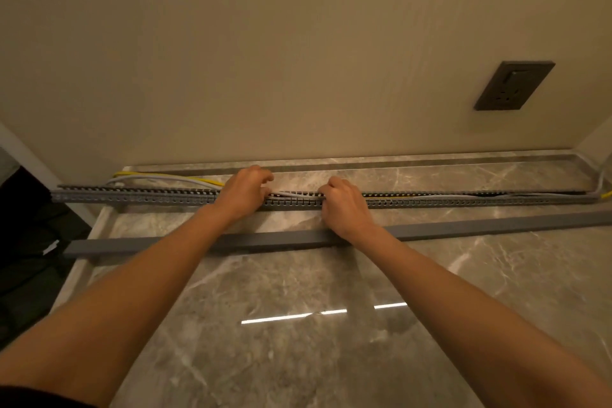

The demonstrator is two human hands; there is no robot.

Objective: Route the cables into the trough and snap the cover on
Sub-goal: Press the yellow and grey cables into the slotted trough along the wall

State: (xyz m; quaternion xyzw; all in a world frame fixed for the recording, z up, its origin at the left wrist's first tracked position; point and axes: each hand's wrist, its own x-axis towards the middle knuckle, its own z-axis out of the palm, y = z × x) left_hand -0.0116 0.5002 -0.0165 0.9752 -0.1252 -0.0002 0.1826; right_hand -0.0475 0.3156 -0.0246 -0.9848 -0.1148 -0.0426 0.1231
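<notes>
**Grey slotted trough: cables half in, cover waiting in front**

The grey slotted plastic cable trough point(132, 196) lies on the grey marble-patterned countertop point(298, 308), near the cream wall point(298, 43), its long axis running left to right across the view. Both hands work at its middle. The left hand point(243, 192) curls over the trough with its fingers bent around the pale grey cable point(159, 178); the grip looks like a pinch on the cable, though the fingertips are partly hidden. The right hand point(344, 205), just beside it to the right, is clenched with its knuckles over the trough's near wall, apparently pressing the cable down; I cannot tell whether it grips the cable or only pushes it.

To the right of the hands the cables sit in the channel and leave at the far right end. To the left, the pale grey cable and the yellow cable point(198, 178) lie outside, behind the trough. So the unrouted length lies left of the left hand, which is nearer to it; I judge the work must proceed leftward along the trough's axis.

The long flat grey cover strip point(149, 245) lies parallel to the trough, nearer the person, under both forearms and not yet fitted.

The dark grey wall socket point(515, 84) bears no readable writing; no brand or label shows anywhere.
</notes>
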